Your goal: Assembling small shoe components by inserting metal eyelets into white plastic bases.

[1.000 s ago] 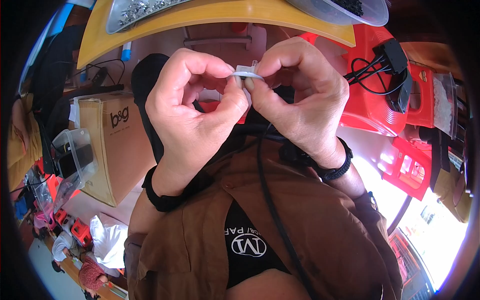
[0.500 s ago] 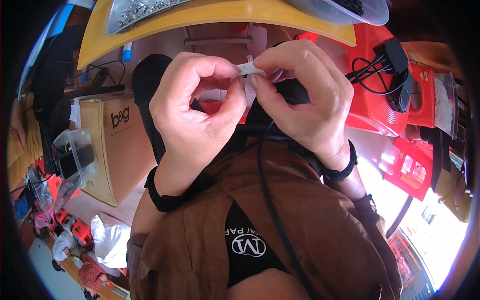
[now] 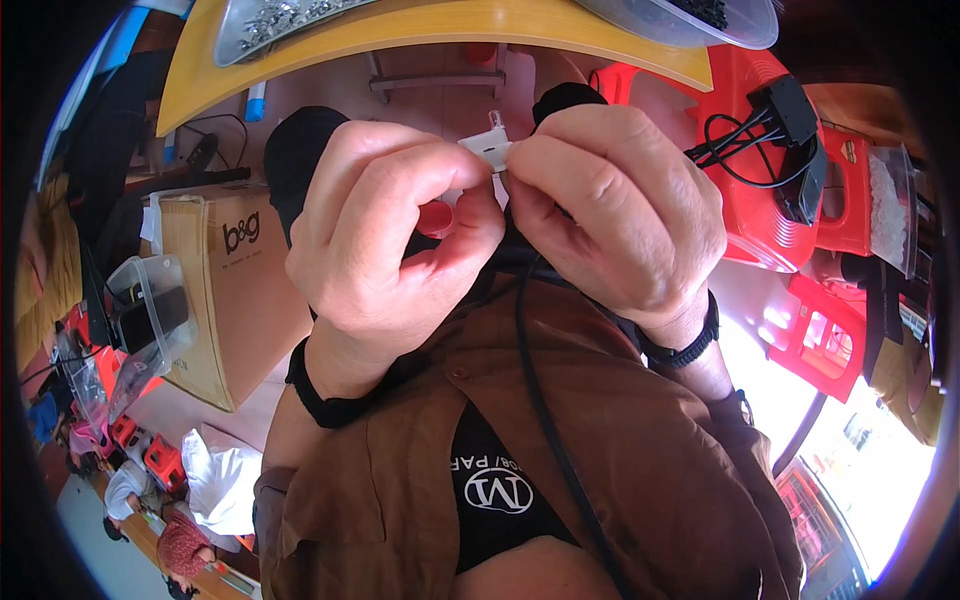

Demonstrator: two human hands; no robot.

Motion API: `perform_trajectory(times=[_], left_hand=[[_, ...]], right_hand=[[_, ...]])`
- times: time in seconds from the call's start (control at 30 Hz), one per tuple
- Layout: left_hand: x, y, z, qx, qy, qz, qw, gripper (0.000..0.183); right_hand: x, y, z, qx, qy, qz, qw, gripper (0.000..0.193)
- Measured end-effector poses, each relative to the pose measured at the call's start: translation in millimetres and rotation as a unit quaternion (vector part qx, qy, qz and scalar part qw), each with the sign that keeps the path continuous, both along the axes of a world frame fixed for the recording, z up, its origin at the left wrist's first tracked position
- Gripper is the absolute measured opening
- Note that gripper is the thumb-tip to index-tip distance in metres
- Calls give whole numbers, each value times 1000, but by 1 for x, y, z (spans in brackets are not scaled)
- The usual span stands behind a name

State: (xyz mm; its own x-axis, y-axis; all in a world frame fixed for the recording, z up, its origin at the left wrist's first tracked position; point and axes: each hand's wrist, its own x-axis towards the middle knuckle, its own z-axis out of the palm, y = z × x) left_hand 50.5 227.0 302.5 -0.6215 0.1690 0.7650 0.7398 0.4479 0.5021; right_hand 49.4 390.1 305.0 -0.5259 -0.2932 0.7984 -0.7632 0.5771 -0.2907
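A small white plastic piece [image 3: 485,146] with a short clear stub [image 3: 495,118] on its far side is held between my hands over my lap. My left hand [image 3: 375,235] pinches its left end between thumb and forefinger. At the other end, the fingertips of my right hand [image 3: 620,205] close on it. A small dark slot shows in its upper face. My fingers cover both ends of the piece.
Ahead is a yellow table edge [image 3: 450,33] with a tray of metal parts [image 3: 228,50] and a clear tub [image 3: 755,30] of black bits. A red stool [image 3: 735,235] with black cabled boxes [image 3: 785,112] stands right, a cardboard box [image 3: 245,300] left.
Both hands have come slightly nearer to me, and the white piece has tilted so its flat face and clear stub show more. Both hands still grip it.
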Motion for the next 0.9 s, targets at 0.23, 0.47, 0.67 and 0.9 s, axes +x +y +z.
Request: perform_trajectory(times=[0.23,0.47,0.67,0.9], left_hand=[[2,-5,0,-45,-34,8,998,27],[10,-4,-7,278,-393,-154,863,21],[10,-4,-6,280,-369,-139,876,27],[15,1,0,205,-355,-120,904,34]], right_hand=[[-3,-3,-3,-2,-14,3,1000,25],[2,3,-3,-153,-314,34,936,18],[4,-9,-6,-232,-334,51,912,21],[6,-18,-14,-274,-301,-2,913,21]])
